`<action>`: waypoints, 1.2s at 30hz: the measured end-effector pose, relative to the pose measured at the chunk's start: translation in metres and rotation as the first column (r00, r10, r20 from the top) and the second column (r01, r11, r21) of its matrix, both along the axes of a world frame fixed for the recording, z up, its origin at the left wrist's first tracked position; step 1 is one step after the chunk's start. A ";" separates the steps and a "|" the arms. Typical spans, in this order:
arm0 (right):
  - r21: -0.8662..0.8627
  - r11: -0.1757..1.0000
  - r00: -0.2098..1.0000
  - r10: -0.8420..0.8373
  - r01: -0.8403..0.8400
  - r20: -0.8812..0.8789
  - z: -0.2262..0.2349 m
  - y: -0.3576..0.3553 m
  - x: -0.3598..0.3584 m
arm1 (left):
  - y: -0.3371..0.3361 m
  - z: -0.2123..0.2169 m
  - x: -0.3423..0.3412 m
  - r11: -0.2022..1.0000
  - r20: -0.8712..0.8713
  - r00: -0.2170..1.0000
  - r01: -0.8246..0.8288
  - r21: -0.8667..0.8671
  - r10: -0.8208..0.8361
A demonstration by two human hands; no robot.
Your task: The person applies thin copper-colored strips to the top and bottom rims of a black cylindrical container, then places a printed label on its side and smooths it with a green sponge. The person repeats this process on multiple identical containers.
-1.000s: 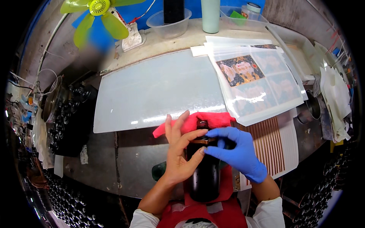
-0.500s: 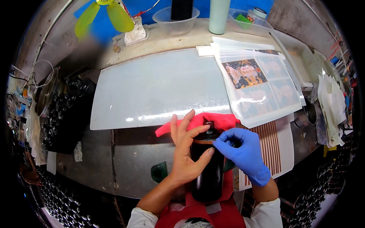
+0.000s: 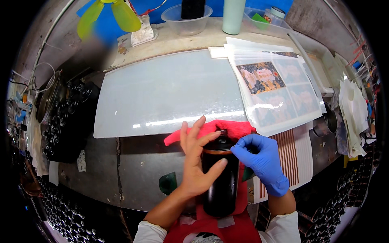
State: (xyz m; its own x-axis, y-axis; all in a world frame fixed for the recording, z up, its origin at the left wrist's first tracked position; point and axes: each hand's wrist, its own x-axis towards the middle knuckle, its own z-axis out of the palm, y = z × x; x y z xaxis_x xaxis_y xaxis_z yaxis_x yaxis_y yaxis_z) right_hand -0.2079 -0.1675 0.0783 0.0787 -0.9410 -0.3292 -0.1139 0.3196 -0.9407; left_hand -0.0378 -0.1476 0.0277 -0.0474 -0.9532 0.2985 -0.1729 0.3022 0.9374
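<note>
From where I stand, the dark jar [image 3: 221, 186] sits between the person's two hands, its base toward the red apron [image 3: 248, 231] and its knobbed lid [image 3: 223, 142] pointing away. A thin brown band [image 3: 216, 152] runs round it just below the lid. The bare left hand [image 3: 198, 160] is spread wide along the jar's left side: the thumb lies over the front of the body, the index finger reaches to the lid's edge, the other fingers fan upward, and nothing is clasped. The blue-gloved right hand [image 3: 261, 157] brings thumb and forefinger together in a tight pinch at the band's right end; whether they have hold of it, I can't tell.

Just beyond both grips lies a bright pink cloth [image 3: 239, 128]. Left of the bare wrist there's a dark green piece [image 3: 167, 183] on the grey worktop [image 3: 142, 174]. Right of the glove, and partly behind it, is a white sheet with brown stripes [image 3: 292, 156]. Farther beyond the gloved fingers lie glossy printed sheets [image 3: 283, 89], overlapping a pale board [image 3: 170, 93] that stretches away to the left. Well past the bare hand, a yellow-green fan [image 3: 126, 17] stands near a clear bowl [image 3: 186, 27].
</note>
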 end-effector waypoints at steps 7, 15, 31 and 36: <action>0.020 0.998 0.995 -0.056 0.055 0.079 -0.007 -0.002 -0.007 | -0.006 0.002 -0.006 0.996 0.118 0.990 -0.083 0.021 0.080; 0.123 0.989 0.982 -0.104 0.085 0.158 -0.021 0.003 -0.012 | -0.007 0.010 -0.016 0.990 0.245 0.961 -0.137 0.021 0.127; -0.540 0.782 0.895 0.049 -0.310 -0.443 -0.006 0.018 -0.005 | -0.007 0.004 -0.008 0.998 0.059 0.996 -0.065 -0.004 0.065; -0.538 0.828 0.946 -0.028 -0.160 -0.324 -0.005 0.020 0.000 | -0.006 0.002 -0.009 0.998 0.021 0.997 -0.069 0.006 0.069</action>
